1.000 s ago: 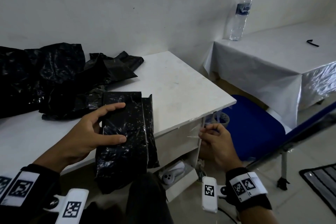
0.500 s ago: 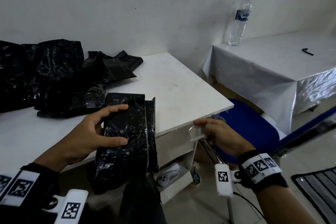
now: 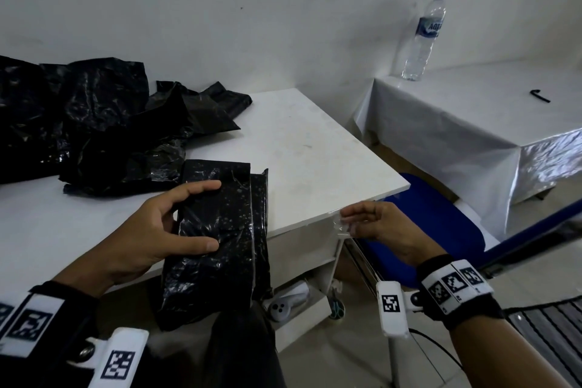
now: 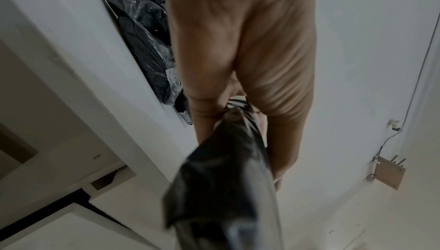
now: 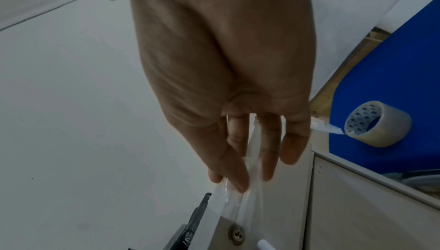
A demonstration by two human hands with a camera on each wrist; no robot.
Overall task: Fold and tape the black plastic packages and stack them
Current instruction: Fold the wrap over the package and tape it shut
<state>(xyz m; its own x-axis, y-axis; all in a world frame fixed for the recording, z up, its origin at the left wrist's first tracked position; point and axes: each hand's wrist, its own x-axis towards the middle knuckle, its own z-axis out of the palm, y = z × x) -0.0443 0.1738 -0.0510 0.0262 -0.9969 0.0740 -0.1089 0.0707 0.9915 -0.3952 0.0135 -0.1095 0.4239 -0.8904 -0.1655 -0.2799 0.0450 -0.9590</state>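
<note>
Your left hand [image 3: 148, 239] has its grip clamped on the folded black package [image 3: 217, 239], thumb low and forefinger high across its face, the other fingers hidden behind it. The package's long axis runs away from you: its far end lies on the worktop [image 3: 315, 151] and its near end hangs off the worktop's front edge toward your lap. A narrower folded strip shows along the package's right side. Your right hand [image 3: 381, 230] sits off the worktop's near right corner, well apart from the package, fingertips pinched together on a strip of clear tape [image 3: 341, 225]; in the right wrist view the tape [image 5: 238, 203] runs down from those fingertips against the worktop's side. Compared with half a second ago, that hand is closer to the corner and a little higher, while your left hand and the package hold the same pose. A tape roll [image 5: 378, 124] lies on the blue chair seat [image 5: 393, 69] beside the worktop. Loose black bags [image 3: 94, 123] are heaped at the worktop's far left.
</note>
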